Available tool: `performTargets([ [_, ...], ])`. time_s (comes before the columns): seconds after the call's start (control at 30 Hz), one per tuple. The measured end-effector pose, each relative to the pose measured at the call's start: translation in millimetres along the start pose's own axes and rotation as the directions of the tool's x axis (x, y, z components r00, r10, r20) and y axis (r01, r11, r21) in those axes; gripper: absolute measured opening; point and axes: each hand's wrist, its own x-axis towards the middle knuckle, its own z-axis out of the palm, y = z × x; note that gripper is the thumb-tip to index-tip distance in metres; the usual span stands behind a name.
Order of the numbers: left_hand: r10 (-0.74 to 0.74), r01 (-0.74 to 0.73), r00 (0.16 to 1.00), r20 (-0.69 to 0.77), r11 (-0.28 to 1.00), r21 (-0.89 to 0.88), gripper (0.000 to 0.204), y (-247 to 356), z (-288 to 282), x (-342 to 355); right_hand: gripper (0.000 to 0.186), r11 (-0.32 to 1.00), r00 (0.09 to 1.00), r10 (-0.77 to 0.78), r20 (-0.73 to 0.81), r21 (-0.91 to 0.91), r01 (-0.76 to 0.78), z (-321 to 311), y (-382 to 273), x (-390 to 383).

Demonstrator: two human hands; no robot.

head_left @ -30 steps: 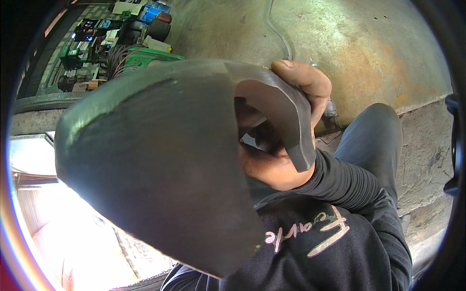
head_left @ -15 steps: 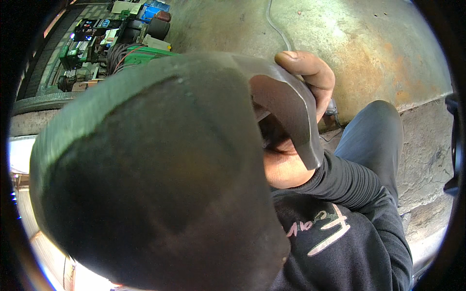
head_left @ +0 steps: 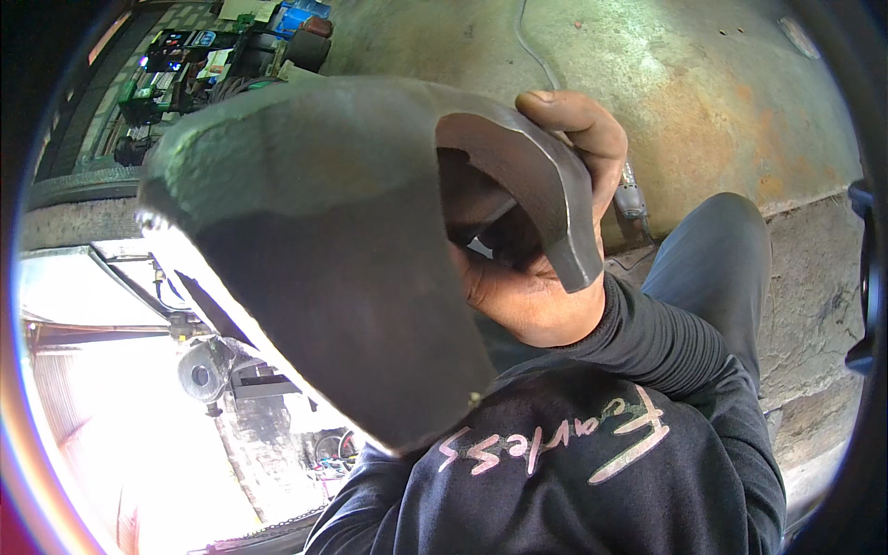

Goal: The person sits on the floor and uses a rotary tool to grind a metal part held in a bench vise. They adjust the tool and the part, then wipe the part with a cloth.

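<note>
A dark grey curved shell that looks like a welding shield [head_left: 314, 240] fills the middle of the head view, close to the camera and tilted. My right hand [head_left: 546, 305] grips it at its cut-out right edge. The wrist and palm show inside the opening, while the thumb and a finger curl outside near the upper rim. Exactly what the fingers grasp inside is partly hidden. My left sleeve [head_left: 356, 499] shows below the shield; the left hand itself is out of sight.
On the concrete floor [head_left: 684, 102] lies a grey corded power tool [head_left: 631, 199], beyond my bent knee [head_left: 712, 250]. A cable [head_left: 529, 46] crosses the floor. Cluttered equipment [head_left: 213, 55] stands at the far left. A round metal part on a frame [head_left: 201, 375] is at the left, against bright light.
The welding shield has tilted and drawn off to the right, covering less of the view. The bright left background and my left sleeve have come into sight. My right hand keeps its grip.
</note>
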Motion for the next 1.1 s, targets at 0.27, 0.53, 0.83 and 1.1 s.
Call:
performTargets([
  [0.27,0.002,0.004,0.995,0.098,0.998,-0.061,0.1,5,11,-2,0.1,0.993,0.997,0.073,0.026,-0.098,-0.071,-2,-1,-3],
  [0.53,-0.02,0.079,0.986,-0.165,0.929,0.362,0.101,14,0,-12,0.085,0.999,0.999,0.039,0.005,0.01,-0.039,-1,3,-3],
  [0.83,-0.124,0.141,0.982,-0.14,0.983,0.118,0.099,8,-6,-21,0.086,0.97,0.994,-0.087,0.067,-0.223,0.1,-7,8,-3],
  [1.1,-0.036,0.06,0.993,-0.111,0.974,0.218,0.104,0,-15,-23,0.093,0.978,0.992,-0.11,0.058,-0.171,0.119,-11,8,-6],
])
